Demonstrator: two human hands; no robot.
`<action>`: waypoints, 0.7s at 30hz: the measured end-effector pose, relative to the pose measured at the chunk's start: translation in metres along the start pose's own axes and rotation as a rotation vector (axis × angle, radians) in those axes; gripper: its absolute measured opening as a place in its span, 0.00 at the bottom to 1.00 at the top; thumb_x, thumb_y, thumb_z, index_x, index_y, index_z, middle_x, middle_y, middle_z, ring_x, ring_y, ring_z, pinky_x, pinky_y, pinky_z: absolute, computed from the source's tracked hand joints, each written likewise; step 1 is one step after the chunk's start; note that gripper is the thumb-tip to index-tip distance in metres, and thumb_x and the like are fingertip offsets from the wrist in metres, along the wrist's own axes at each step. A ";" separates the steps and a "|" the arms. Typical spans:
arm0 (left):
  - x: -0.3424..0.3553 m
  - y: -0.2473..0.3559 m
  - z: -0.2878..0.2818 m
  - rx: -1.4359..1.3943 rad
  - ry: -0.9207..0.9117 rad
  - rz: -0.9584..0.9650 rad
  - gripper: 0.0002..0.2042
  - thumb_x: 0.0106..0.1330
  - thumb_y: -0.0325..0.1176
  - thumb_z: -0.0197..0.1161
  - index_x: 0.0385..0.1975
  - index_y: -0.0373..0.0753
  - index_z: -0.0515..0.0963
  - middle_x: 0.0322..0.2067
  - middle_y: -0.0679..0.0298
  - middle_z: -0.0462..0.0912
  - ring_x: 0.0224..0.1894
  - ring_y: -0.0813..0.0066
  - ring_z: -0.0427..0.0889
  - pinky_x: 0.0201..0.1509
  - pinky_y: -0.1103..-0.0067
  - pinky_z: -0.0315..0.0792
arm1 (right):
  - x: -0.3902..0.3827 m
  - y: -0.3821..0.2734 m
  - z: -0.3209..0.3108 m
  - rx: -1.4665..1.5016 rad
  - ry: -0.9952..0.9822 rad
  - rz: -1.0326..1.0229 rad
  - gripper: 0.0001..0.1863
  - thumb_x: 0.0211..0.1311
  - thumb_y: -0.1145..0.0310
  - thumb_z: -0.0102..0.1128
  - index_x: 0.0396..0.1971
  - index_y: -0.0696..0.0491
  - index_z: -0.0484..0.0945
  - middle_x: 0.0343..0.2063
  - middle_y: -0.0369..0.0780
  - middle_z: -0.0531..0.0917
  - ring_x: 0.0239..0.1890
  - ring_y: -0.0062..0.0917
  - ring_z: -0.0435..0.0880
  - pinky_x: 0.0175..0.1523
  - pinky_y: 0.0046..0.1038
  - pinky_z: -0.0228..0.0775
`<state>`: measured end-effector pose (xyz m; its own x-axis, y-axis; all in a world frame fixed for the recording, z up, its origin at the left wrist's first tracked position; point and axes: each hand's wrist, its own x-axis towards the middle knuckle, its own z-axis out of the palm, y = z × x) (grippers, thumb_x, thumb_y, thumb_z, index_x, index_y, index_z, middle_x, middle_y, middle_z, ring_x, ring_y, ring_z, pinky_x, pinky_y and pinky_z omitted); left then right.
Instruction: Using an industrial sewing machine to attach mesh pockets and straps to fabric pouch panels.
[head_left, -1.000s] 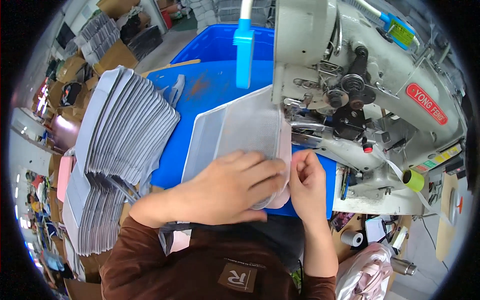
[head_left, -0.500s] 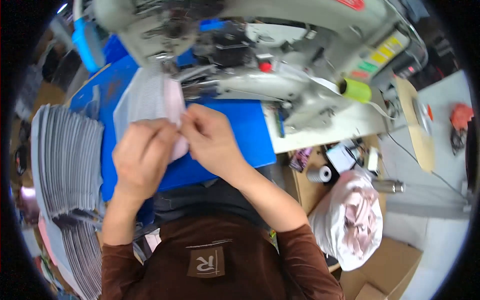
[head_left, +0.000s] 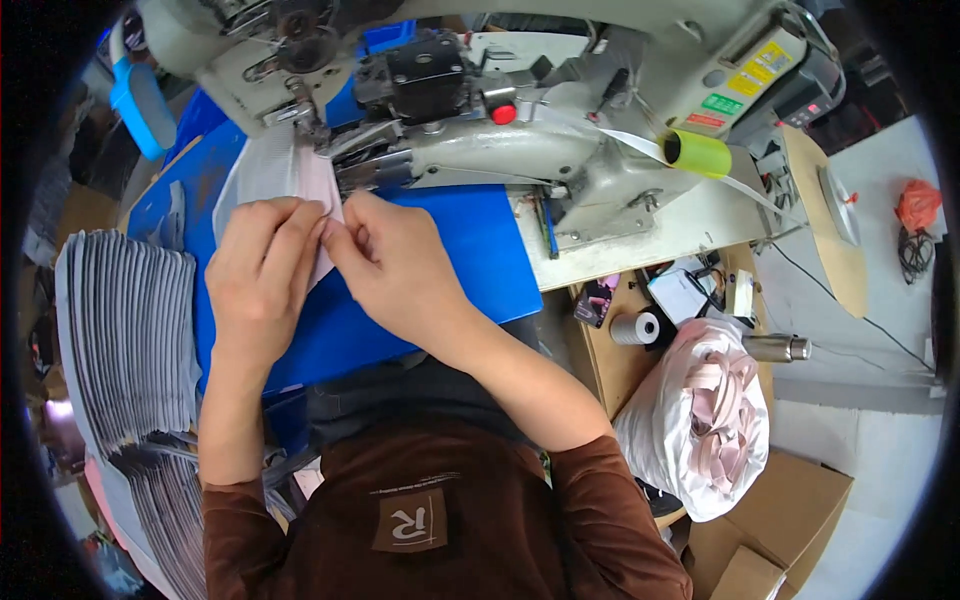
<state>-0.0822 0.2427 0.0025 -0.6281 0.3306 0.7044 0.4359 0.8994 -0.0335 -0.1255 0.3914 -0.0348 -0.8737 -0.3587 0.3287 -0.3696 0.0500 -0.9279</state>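
Observation:
A light grey fabric piece (head_left: pixel 257 178) with a pale pink strip (head_left: pixel 318 183) along its right side lies under the needle area of a sewing machine (head_left: pixel 480 153). My left hand (head_left: pixel 258 265) rests over the fabric's near part, its thumb and fingers pinching the pink edge. Just to the right, my right hand (head_left: pixel 398 262) is closed in a pinch on the same strip, fingertips almost touching those of the left. Both hands hide part of the cloth. Beneath them spreads a blue work surface (head_left: pixel 470 245).
Tall stacks of folded grey fabric pieces (head_left: pixel 128 330) stand at the left. On the right are a white bag (head_left: pixel 650 430) of pink strips, a thread cone (head_left: pixel 634 328), a metal flask (head_left: pixel 778 348) and a cardboard box (head_left: pixel 785 505). White tape runs through a yellow-green roll (head_left: pixel 697 154).
Both hands and the fabric appear slightly higher and further left in the picture, as the whole view has shifted. Less pink strip shows below the hands. The pinch of both hands continues.

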 end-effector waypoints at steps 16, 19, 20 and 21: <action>0.014 -0.026 0.009 -0.013 -0.028 0.055 0.12 0.49 0.27 0.67 0.34 0.38 0.79 0.32 0.61 0.77 0.35 0.61 0.79 0.34 0.70 0.74 | 0.024 0.015 0.016 0.103 0.012 0.021 0.07 0.62 0.73 0.58 0.26 0.59 0.73 0.18 0.49 0.78 0.21 0.43 0.80 0.26 0.37 0.67; 0.012 -0.023 0.018 -0.064 -0.043 0.044 0.12 0.49 0.30 0.66 0.35 0.38 0.79 0.34 0.61 0.78 0.37 0.61 0.78 0.37 0.71 0.74 | 0.018 0.024 0.011 0.105 0.055 0.086 0.05 0.62 0.76 0.58 0.27 0.59 0.74 0.19 0.49 0.79 0.20 0.37 0.81 0.25 0.33 0.67; 0.010 -0.023 0.020 -0.062 -0.054 0.062 0.12 0.49 0.32 0.66 0.34 0.38 0.78 0.33 0.62 0.77 0.36 0.63 0.78 0.37 0.71 0.73 | 0.017 0.019 0.008 0.124 0.060 0.081 0.06 0.63 0.76 0.58 0.27 0.59 0.74 0.17 0.46 0.79 0.19 0.32 0.81 0.26 0.30 0.69; 0.008 -0.022 0.021 -0.053 -0.044 0.065 0.12 0.49 0.34 0.65 0.34 0.39 0.78 0.32 0.63 0.75 0.34 0.64 0.77 0.35 0.72 0.72 | 0.014 0.022 0.007 0.085 0.022 0.116 0.07 0.65 0.76 0.58 0.26 0.60 0.73 0.16 0.42 0.79 0.18 0.25 0.81 0.25 0.26 0.71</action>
<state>-0.1101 0.2310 -0.0061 -0.6248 0.4013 0.6698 0.5093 0.8597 -0.0400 -0.1435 0.3813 -0.0523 -0.9159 -0.3350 0.2212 -0.2384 0.0106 -0.9711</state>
